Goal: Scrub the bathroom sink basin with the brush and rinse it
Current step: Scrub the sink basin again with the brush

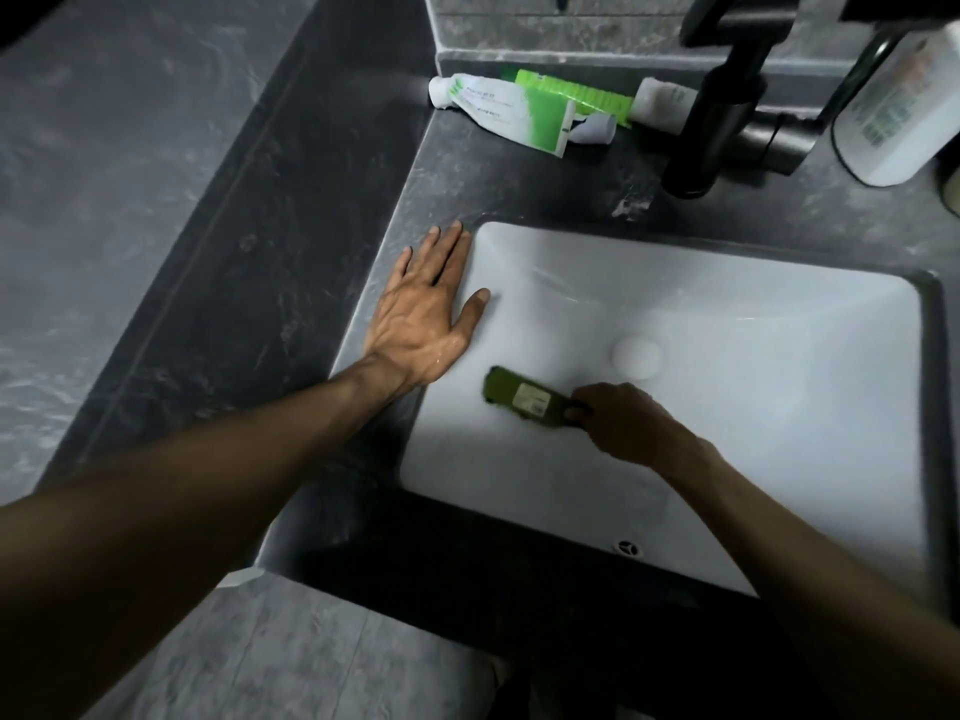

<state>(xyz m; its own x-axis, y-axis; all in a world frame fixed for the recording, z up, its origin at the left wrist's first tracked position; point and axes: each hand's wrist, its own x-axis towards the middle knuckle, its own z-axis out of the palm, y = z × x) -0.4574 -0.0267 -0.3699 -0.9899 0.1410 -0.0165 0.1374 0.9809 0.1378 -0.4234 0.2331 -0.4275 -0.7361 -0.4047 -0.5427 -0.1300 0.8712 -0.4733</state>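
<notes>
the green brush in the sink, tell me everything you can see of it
The brush is a flat, oblong, olive-green block, plastic by its look, with a pale label on its back. It lies back-up on the floor of the white sink basin, near the drain, bristles hidden. The right hand grips its dark handle end; its far end is blurred.
</notes>
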